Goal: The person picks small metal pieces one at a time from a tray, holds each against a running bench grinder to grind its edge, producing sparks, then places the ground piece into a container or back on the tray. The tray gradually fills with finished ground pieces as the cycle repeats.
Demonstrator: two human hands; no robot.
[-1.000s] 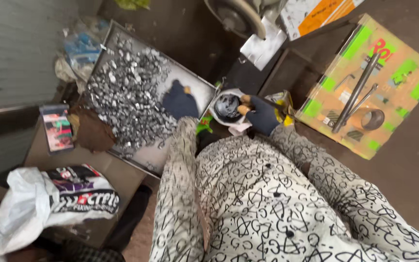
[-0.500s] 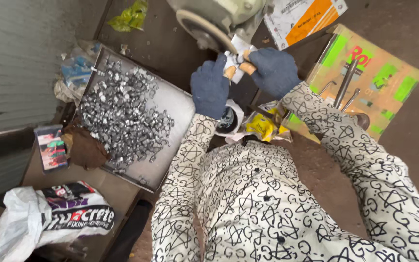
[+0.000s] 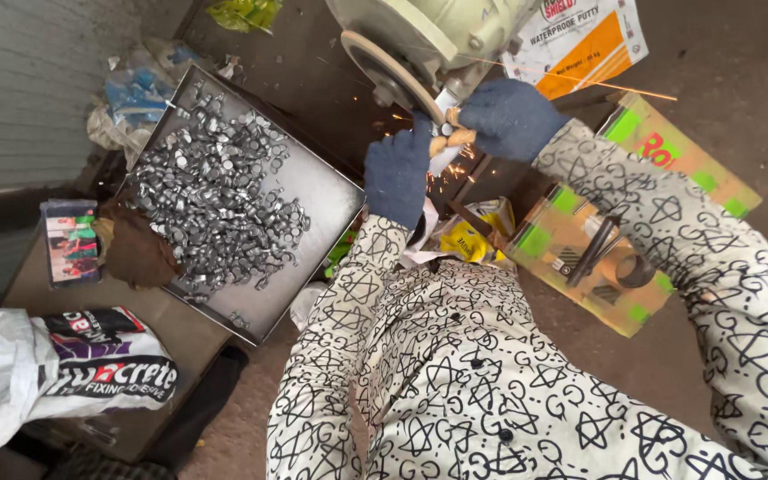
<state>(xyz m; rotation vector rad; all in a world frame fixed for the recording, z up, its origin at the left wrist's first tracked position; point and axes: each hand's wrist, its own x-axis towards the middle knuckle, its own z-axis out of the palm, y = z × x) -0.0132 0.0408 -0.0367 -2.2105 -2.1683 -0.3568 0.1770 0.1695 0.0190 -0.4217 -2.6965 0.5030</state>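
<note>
Bags sit at the far left edge: a white plastic sack (image 3: 42,378) with dark printing slumps near the bottom corner, and beside it a small printed packet (image 3: 70,242) lies flat on a brown board. Right of these, a shallow square metal tray (image 3: 317,191) holds a heap of small shiny metal pieces (image 3: 211,200), rounded and grey, piled toward its far left half; a brown rag (image 3: 140,251) lies against its left rim.

Further right, the left hand (image 3: 399,171), in a dark blue knit glove, and the right hand (image 3: 510,117), gloved the same, are close together, both pinched on 1 small metal piece (image 3: 446,142) pressed to the edge of a grinding wheel (image 3: 388,71). Orange sparks spray around the contact. The wheel is a thin disc on a cream-coloured motor housing (image 3: 437,31) at the far top.

Patterned white sleeves with black stars cover both arms and block the ground below the hands. Right of them, a flat cardboard box (image 3: 633,169) with green patches carries dark metal rods (image 3: 593,253) and a ring-shaped part (image 3: 635,271). A printed orange-and-white bag (image 3: 580,40) lies beyond.
</note>
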